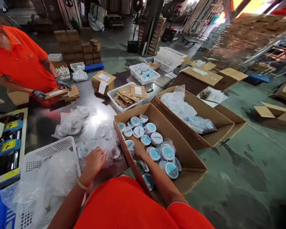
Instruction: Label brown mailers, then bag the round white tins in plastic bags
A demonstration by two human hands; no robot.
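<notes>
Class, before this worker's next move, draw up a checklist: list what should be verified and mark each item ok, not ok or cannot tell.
1. Right hand reaches the round tins inside the open carton: ok.
2. Right hand's grip on a tin: cannot tell, fingers hidden.
3. Left hand rests on the plastic bag beside the carton: ok.
4. Bag open: cannot tell.
5. Carton sits fully on the table: not ok, it overhangs the edge.
6. Co-worker's gloved hands are far away: ok.
</notes>
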